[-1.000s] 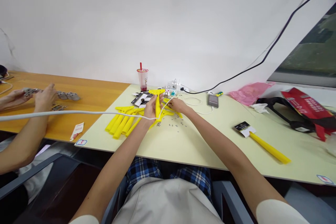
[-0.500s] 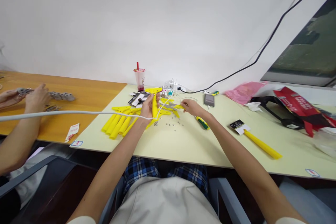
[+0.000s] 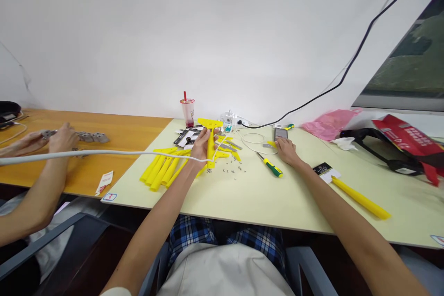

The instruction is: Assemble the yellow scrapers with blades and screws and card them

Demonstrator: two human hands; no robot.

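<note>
My left hand [image 3: 200,144] is wrapped round the handle of a yellow T-shaped scraper [image 3: 211,141], held upright with its wide head on top. My right hand [image 3: 287,151] rests low over the table by the phone [image 3: 280,133], fingers closed on a small yellow-and-grey blade piece [image 3: 271,144]. Under and beside the left hand lie several yellow scraper handles [image 3: 163,166]. More yellow-and-grey blade pieces [image 3: 229,145] are scattered behind, with small loose screws [image 3: 234,171] in front of them. A green-and-yellow screwdriver [image 3: 272,167] lies between the hands.
A white cable [image 3: 104,153] crosses in front of my left wrist. At the back stand a drink cup [image 3: 188,112] and a power strip [image 3: 229,118]. On the right lie a yellow scraper with a label [image 3: 360,198], a pink bag [image 3: 329,124] and a red bag [image 3: 405,141]. A co-worker's hands [image 3: 63,138] handle grey parts at left.
My right hand has moved right, from the blade pile to beside the phone, with the small blade piece. My left hand still holds the scraper, now more upright. The view has shifted slightly.
</note>
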